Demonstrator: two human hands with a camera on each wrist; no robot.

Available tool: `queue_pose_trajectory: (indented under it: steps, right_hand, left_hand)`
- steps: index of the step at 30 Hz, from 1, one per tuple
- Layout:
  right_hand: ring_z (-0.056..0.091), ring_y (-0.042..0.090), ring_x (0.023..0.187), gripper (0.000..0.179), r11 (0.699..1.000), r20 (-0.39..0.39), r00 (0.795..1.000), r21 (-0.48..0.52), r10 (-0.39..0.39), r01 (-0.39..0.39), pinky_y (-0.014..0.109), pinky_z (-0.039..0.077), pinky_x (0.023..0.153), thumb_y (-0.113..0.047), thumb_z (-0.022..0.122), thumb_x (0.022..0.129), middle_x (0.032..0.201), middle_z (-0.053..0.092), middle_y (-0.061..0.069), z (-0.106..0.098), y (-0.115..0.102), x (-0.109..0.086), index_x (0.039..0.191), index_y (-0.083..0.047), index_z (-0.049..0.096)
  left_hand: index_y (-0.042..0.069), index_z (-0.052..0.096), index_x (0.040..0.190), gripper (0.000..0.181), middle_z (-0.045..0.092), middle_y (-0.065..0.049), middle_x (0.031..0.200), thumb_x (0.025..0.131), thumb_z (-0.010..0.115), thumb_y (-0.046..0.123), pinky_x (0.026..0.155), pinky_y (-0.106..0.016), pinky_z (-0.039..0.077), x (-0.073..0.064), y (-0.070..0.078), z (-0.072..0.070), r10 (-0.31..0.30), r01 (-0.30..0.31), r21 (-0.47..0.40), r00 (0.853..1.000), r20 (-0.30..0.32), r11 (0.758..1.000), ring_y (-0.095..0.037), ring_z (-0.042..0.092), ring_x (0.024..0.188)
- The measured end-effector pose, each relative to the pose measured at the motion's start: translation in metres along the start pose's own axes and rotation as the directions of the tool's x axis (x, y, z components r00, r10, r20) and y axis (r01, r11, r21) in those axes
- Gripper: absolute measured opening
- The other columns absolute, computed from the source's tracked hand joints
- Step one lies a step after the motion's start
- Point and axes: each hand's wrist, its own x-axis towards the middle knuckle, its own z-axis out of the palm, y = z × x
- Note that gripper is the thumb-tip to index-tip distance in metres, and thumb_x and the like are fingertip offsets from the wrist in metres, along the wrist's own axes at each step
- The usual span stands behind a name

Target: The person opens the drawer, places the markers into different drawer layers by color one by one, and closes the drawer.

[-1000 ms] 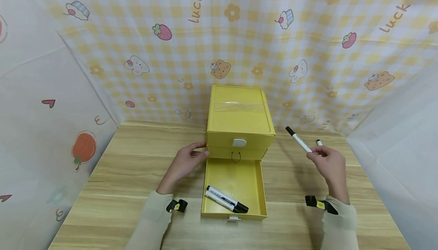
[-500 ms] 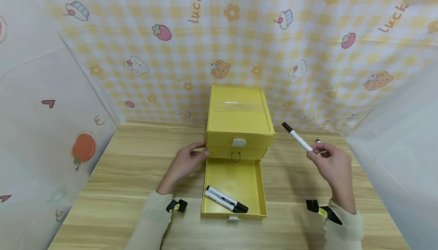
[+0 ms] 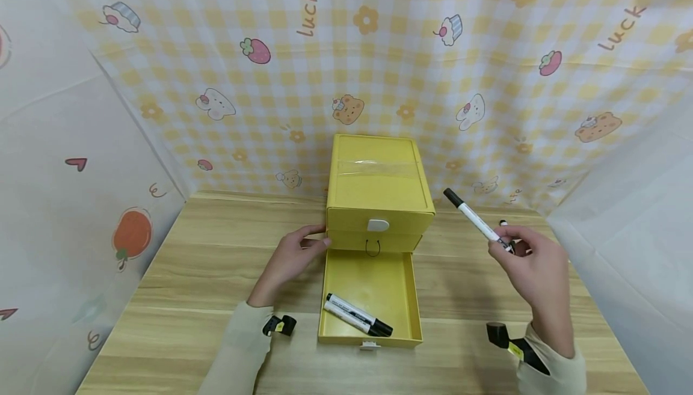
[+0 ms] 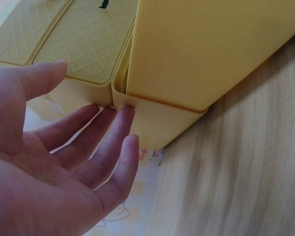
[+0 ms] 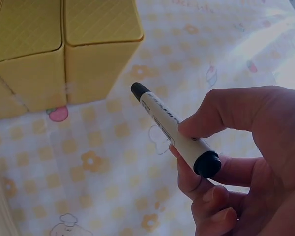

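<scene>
In the head view, my right hand (image 3: pixel 541 272) pinches a white marker (image 3: pixel 476 220) between thumb and fingers, raised above the table, its black cap pointing to the upper left. The right wrist view shows the marker's black rear end near my palm. My left hand (image 3: pixel 289 260) touches the left side of a yellow drawer box (image 3: pixel 379 187); in the left wrist view its fingertips (image 4: pixel 125 115) rest against the box wall. The lower drawer (image 3: pixel 387 275) stands pulled out. A black-capped white marker (image 3: pixel 352 314), perhaps a pair side by side, lies slanted at its front.
Behind my right hand, the black end of another marker (image 3: pixel 504 223) shows, mostly hidden. The upper drawer of the box is closed, with a white pull tab (image 3: pixel 378 225). A checked cloth (image 3: pixel 303 82) hangs behind the wooden table (image 3: pixel 216 263).
My right hand has shifted slightly right and toward me, still holding the marker, whose capped end has risen and moved a little left in view. My left hand has stayed in place.
</scene>
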Motion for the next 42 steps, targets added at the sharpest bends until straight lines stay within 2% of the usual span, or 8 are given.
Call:
queue_pose_trajectory:
  steps: [5, 9, 15, 21, 27, 32, 42]
  right_hand:
    - [0.044, 0.010, 0.058, 0.013, 0.998, -0.029, 0.998, 0.022, -0.056, 0.056, 0.026, 0.031, 0.053, -0.001, 0.082, 0.085, 0.069, 0.059, -0.001, -0.004, -0.009, -0.006, 0.095, -0.009, 0.082]
    - [0.042, 0.008, 0.058, 0.020, 0.989, -0.045, 0.990, 0.054, -0.136, 0.139, 0.024, 0.032, 0.054, 0.006, 0.082, 0.081, 0.069, 0.058, -0.002, -0.005, -0.016, -0.011, 0.092, -0.010, 0.082]
    - [0.038, 0.007, 0.058, 0.031, 0.956, -0.023, 0.963, 0.116, -0.267, 0.268, 0.026, 0.029, 0.053, 0.013, 0.082, 0.077, 0.071, 0.055, -0.004, -0.002, -0.023, -0.018, 0.092, -0.014, 0.083]
    - [0.040, 0.008, 0.060, 0.035, 0.927, 0.031, 0.934, 0.139, -0.356, 0.348, 0.027, 0.031, 0.052, 0.013, 0.081, 0.076, 0.073, 0.056, -0.007, 0.005, -0.031, -0.022, 0.092, -0.018, 0.081]
    - [0.044, 0.014, 0.060, 0.036, 0.896, 0.079, 0.902, 0.180, -0.424, 0.405, 0.026, 0.033, 0.052, 0.012, 0.081, 0.075, 0.077, 0.061, -0.011, 0.016, -0.038, -0.026, 0.091, -0.021, 0.080]
    - [0.044, 0.013, 0.059, 0.038, 0.876, 0.113, 0.879, 0.205, -0.463, 0.436, 0.023, 0.033, 0.052, 0.010, 0.084, 0.075, 0.079, 0.062, -0.014, 0.026, -0.043, -0.029, 0.090, -0.025, 0.079]
    - [0.043, 0.005, 0.061, 0.036, 0.882, 0.215, 0.861, 0.213, -0.461, 0.420, 0.023, 0.034, 0.052, 0.007, 0.087, 0.075, 0.082, 0.063, -0.018, 0.050, -0.047, -0.032, 0.091, -0.025, 0.079]
  left_hand:
    - [0.001, 0.062, 0.153, 0.054, 0.067, -0.021, 0.148, 0.110, 0.071, 0.031, 0.100, -0.054, 0.061, 0.001, 0.000, 0.000, 0.000, 0.000, -0.002, 1.000, -0.003, 1.000, -0.037, 0.072, 0.125]
    - [0.001, 0.062, 0.153, 0.054, 0.067, -0.020, 0.148, 0.110, 0.071, 0.031, 0.100, -0.053, 0.061, 0.001, 0.000, 0.000, 0.002, -0.002, -0.002, 1.000, -0.005, 1.000, -0.037, 0.072, 0.125]
    - [0.001, 0.062, 0.153, 0.053, 0.067, -0.019, 0.149, 0.110, 0.072, 0.030, 0.101, -0.054, 0.060, 0.001, 0.000, 0.000, 0.003, -0.003, -0.001, 1.000, -0.008, 1.000, -0.037, 0.072, 0.125]
    - [0.001, 0.061, 0.154, 0.054, 0.066, -0.019, 0.151, 0.109, 0.072, 0.030, 0.101, -0.053, 0.060, 0.001, 0.000, 0.000, 0.000, 0.000, 0.001, 1.000, -0.010, 1.000, -0.037, 0.072, 0.126]
    - [0.001, 0.061, 0.154, 0.054, 0.065, -0.019, 0.151, 0.109, 0.073, 0.030, 0.101, -0.053, 0.060, 0.001, 0.001, -0.001, -0.001, 0.001, -0.005, 1.000, -0.011, 1.000, -0.037, 0.072, 0.126]
    - [0.001, 0.061, 0.154, 0.055, 0.066, -0.019, 0.150, 0.109, 0.072, 0.031, 0.100, -0.053, 0.060, 0.001, 0.000, -0.001, 0.001, -0.001, -0.001, 1.000, -0.012, 1.000, -0.037, 0.072, 0.125]
    - [0.001, 0.063, 0.153, 0.053, 0.066, -0.019, 0.150, 0.109, 0.072, 0.031, 0.098, -0.052, 0.062, 0.002, -0.001, 0.000, -0.001, 0.002, 0.009, 1.000, -0.012, 1.000, -0.036, 0.073, 0.125]
